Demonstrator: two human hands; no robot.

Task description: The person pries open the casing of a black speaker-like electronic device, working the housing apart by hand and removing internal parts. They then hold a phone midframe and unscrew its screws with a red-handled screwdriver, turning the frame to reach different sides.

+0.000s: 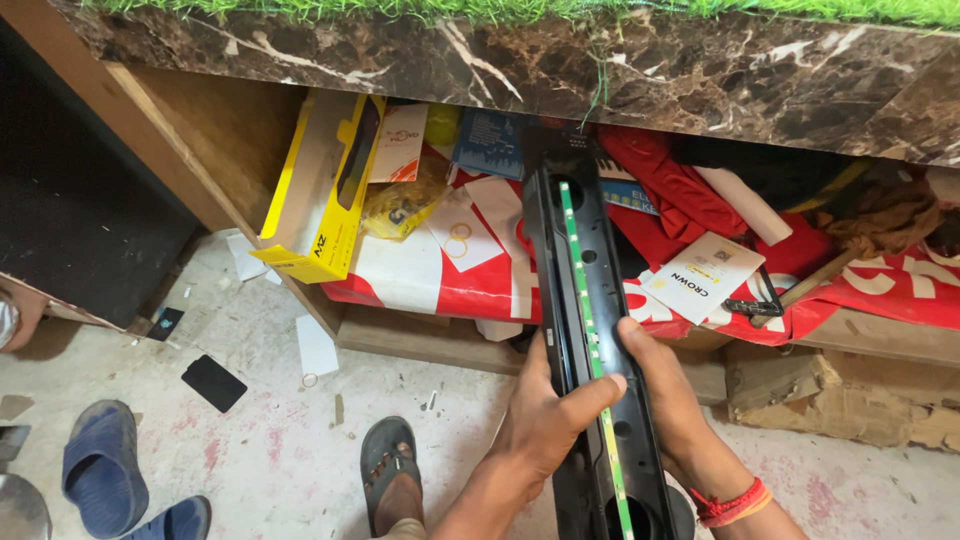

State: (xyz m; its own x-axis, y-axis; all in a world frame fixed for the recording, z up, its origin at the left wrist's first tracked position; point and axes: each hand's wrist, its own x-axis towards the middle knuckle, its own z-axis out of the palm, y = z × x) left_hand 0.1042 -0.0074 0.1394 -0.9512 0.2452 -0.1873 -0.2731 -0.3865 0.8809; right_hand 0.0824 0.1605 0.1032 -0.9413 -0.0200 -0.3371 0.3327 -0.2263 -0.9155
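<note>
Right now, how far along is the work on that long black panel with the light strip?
Done: the green strip already lies along the long black panel. In hand: the left hand grips the panel with a finger across the strip, and the right hand supports its other edge. Left: the panel's far end rests in the cluttered shelf.

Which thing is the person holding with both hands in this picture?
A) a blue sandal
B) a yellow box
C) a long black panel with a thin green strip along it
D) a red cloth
C: both the left hand and the right hand grip the long black panel, while the yellow box sits untouched on the shelf.
</note>
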